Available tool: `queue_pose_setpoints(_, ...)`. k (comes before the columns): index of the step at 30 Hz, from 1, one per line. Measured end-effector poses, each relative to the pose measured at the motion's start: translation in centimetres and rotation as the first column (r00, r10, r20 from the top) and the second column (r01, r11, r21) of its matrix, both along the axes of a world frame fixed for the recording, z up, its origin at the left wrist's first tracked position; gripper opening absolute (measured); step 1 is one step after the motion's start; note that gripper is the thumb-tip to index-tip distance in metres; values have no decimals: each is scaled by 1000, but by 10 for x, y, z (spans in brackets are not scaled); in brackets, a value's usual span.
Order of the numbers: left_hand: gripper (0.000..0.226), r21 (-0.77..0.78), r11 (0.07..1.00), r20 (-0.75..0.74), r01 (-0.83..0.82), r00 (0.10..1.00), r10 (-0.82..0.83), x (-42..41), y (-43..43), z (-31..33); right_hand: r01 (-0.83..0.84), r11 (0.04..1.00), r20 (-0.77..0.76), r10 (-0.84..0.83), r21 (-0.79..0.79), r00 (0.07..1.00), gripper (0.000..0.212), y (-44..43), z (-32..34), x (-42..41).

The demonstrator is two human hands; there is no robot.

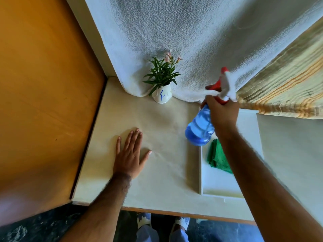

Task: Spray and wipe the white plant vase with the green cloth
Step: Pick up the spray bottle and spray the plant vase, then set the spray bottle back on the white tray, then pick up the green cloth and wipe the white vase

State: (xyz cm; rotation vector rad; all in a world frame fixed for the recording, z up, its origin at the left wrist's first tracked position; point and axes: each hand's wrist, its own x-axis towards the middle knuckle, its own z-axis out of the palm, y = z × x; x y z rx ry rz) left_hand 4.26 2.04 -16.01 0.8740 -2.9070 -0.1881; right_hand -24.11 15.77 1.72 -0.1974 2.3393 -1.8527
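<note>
Currently the right hand (222, 112) is gripping the translucent blue spray bottle with red-and-white trigger head (201, 128), lifted above the surface (166, 172); the left hand (130, 154) is resting flat, fingers spread. Aim the nozzle squarely at the small white ceramic plant vase (161, 96) near the far edge. The folded green cloth (218, 157) is lying toward the right edge.

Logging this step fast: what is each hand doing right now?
Left hand: open, flat on the table, holding nothing.
Right hand: closed around the neck of the blue spray bottle, lifted off the table.
</note>
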Motion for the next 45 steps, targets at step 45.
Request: queue_pose_setpoints(45,82,-1,1000,-16,-17,1000,17,-1,3,5,-188,441,-190,680,877,708,81,185,-127,53)
